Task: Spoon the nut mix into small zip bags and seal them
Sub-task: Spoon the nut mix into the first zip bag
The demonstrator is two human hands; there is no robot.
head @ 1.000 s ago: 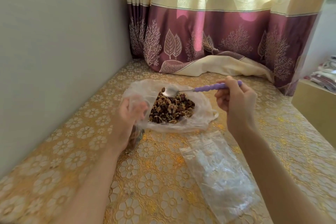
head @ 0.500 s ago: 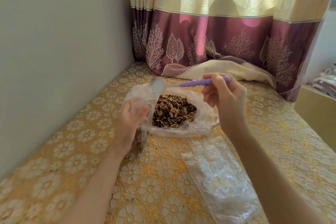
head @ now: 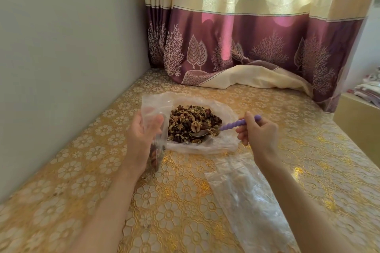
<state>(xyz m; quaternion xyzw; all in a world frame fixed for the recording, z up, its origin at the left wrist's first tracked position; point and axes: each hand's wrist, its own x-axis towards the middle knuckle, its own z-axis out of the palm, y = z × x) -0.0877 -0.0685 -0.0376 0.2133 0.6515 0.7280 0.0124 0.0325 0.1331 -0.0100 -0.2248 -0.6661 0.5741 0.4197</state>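
From the head view, your left hand (head: 144, 129) grips a small zip bag (head: 157, 146) upright just left of the heap, fingers and thumb curled round its upper part so the mouth stands open; the bag's long axis runs roughly vertical, mouth pointing up and slightly away from you, its base close to the gold flowered tablecloth (head: 181, 201), though you cannot tell whether it touches. Only the lower part of that bag shows dark nuts and fruit, so I judge it partly filled, with more spoonfuls wanted before it can be pressed shut. Your right hand (head: 258, 135) pinches the purple twisted handle of the spoon (head: 226, 128) between thumb and curled fingers; the spoon's long axis lies nearly level, handle end pointing right and a little away, bowl pointing left and down into the near edge of the nut mix (head: 191, 125). The mix sits heaped on a spread clear plastic sheet (head: 224, 146), touching the zip bag's side. The bowl looks partly buried and not yet lifted, so this reads as loading a scoop. Near your right forearm lies a flat stack of empty clear bags (head: 246, 201), long axis running away from you and slightly leftward; none looks filled or sealed, and no sealed bag shows anywhere, so most of the job remains.
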